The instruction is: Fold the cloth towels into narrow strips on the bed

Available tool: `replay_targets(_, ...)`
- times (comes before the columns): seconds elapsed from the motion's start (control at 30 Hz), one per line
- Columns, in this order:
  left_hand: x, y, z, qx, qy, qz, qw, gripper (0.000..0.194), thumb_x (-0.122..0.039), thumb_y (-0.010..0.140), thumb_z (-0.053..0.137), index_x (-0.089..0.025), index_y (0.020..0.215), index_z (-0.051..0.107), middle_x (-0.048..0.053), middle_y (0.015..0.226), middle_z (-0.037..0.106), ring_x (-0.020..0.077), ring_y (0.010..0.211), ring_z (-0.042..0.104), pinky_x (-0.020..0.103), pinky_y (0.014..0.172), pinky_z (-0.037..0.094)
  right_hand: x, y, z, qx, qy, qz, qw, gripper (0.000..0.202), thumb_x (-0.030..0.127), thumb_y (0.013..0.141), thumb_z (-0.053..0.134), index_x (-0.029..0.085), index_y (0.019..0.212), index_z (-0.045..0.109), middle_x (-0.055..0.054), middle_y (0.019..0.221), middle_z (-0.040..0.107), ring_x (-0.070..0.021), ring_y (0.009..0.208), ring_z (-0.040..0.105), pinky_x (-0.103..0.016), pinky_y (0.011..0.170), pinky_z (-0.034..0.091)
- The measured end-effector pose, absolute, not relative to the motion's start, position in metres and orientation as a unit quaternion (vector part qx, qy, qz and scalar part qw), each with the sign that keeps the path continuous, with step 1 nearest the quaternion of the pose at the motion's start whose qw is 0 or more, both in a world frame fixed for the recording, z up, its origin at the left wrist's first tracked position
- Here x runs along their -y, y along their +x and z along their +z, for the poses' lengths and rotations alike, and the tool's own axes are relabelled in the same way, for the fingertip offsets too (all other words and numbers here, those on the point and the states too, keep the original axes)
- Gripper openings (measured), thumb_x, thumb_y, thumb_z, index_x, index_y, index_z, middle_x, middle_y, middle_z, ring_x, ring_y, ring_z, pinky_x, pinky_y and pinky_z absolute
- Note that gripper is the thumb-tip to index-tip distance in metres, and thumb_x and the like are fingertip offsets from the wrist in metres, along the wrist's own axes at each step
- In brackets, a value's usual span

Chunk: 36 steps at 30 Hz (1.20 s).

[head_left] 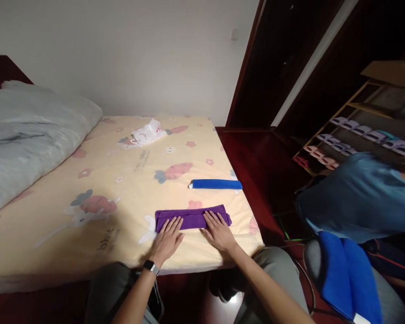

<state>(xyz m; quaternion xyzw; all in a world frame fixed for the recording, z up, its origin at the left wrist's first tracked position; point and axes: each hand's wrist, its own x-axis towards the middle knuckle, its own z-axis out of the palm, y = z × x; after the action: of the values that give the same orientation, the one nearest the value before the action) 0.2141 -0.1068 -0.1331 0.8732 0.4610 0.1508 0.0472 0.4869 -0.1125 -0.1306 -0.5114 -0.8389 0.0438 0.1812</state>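
Observation:
A purple folded cloth point(193, 219) lies in a long strip near the front edge of the bed. My left hand point(168, 238) rests flat on its left part, fingers stretched out. Toward its right end, my right hand point(219, 230) presses flat on the same cloth with the fingers extended. Just beyond it, a narrow blue folded cloth point(217, 184) with a small white tag lies close to the bed's right edge; neither hand touches it.
The bed point(128, 180) has a yellow patterned sheet. A white plastic bag point(148, 132) lies farther back, a grey quilt point(37, 130) at left. On the right are a person in a blue shirt point(354, 193), another blue cloth point(351, 274) and a shoe rack point(349, 105) with slippers.

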Motion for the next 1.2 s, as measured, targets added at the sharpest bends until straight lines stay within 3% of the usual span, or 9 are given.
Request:
replay_targets(0.27,0.099,0.233,-0.14,-0.455,0.876,0.155,0.028,0.06,-0.033,0.101,0.035,-0.026,0.158,0.017,0.004,0.16,0.033,0.0235,0.148,0.029,0.048,0.123,0.023,0.11,0.425,-0.153,0.871,-0.446,0.067,0.194,0.061,0.033,0.1,0.04,0.014,0.155,0.025,-0.011,0.157,0.034,-0.0257,0.148,0.026,-0.05,0.122,0.023)
replay_targets(0.6,0.108,0.183,-0.149,-0.478,0.869,0.126,-0.019,0.065,-0.046,0.101,0.034,-0.021,0.158,0.015,0.007,0.159,0.034,0.0213,0.146,0.032,0.043,0.121,0.025,0.114,0.519,-0.14,0.89,-0.428,0.049,0.148,0.057,0.025,0.099,0.041,0.013,0.154,0.031,-0.013,0.155,0.037,-0.0246,0.145,0.033,-0.046,0.118,0.033)
replay_targets(0.83,0.118,0.145,-0.144,-0.499,0.859,0.096,-0.068,0.056,-0.041,0.1,0.036,-0.019,0.152,0.035,0.007,0.153,0.044,0.022,0.14,0.042,0.043,0.117,0.03,0.113,0.56,-0.145,0.866,-0.464,0.069,0.173,0.054,0.019,0.095,0.042,0.015,0.149,0.04,-0.013,0.15,0.046,-0.0253,0.14,0.042,-0.048,0.115,0.039)
replay_targets(1.0,0.113,0.142,-0.141,-0.526,0.839,0.125,-0.058,0.048,-0.018,0.092,0.042,-0.018,0.139,0.054,0.007,0.141,0.059,0.023,0.129,0.054,0.043,0.114,0.035,0.108,0.558,-0.147,0.831,-0.511,0.079,0.205,0.052,0.018,0.091,0.048,0.018,0.143,0.049,-0.014,0.144,0.053,-0.0268,0.131,0.052,-0.047,0.111,0.044)
replay_targets(1.2,0.097,0.142,-0.144,-0.539,0.818,0.198,0.026,0.05,-0.015,0.085,0.049,-0.024,0.133,0.057,0.007,0.135,0.062,0.0244,0.123,0.056,0.043,0.108,0.044,0.102,0.555,-0.145,0.803,-0.534,0.111,0.238,0.053,0.012,0.082,0.052,0.02,0.135,0.055,-0.012,0.135,0.06,-0.0274,0.124,0.056,-0.046,0.108,0.044)
